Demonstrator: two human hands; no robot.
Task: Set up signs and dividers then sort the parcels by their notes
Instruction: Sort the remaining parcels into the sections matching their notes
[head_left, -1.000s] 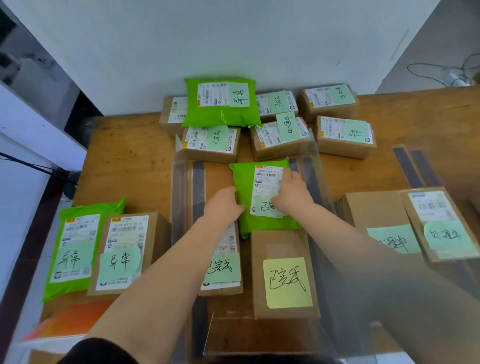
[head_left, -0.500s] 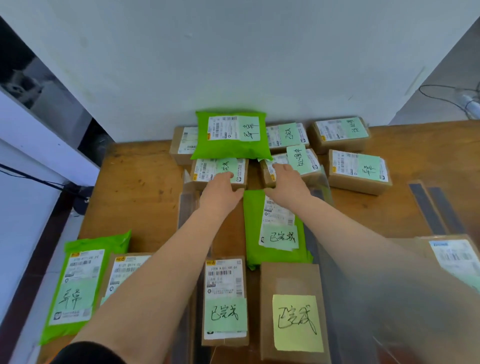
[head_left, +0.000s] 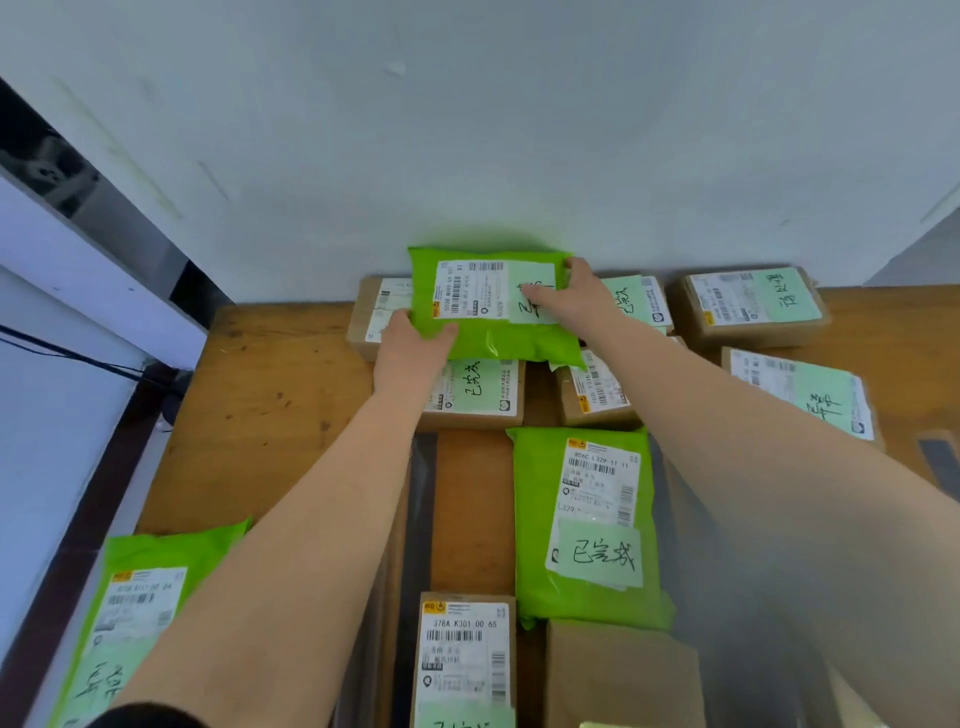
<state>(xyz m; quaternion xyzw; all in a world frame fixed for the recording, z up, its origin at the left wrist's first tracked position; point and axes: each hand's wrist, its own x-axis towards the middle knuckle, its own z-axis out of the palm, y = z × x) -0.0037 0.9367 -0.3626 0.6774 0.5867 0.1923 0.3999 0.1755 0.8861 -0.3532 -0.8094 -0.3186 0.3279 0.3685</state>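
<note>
Two hands grip the far green mailer (head_left: 493, 306) at the back of the worktop (head_left: 280, 395), by the wall. Its long axis runs left-right w/ the label facing up; printed text reads sideways, and the pale green note sits at its right end. Our left hand (head_left: 410, 353) pinches the near-left corner, thumb on top. Our right hand (head_left: 566, 299) clamps the right end, thumb over the note, fingers wrapped round the far edge. The mailer lies on top of brown boxes: one (head_left: 374, 317) pokes out at its left, another w/ a note (head_left: 478, 389) just nearer us.

Vs 0.5 s ago: our hands were lower, at the two boxes in front, not touching this mailer; now they've reached further back onto it. The second green mailer (head_left: 587, 525), long axis pointing away from us, stays put in the middle lane btwn the clear dividers (head_left: 415, 519).
</note>
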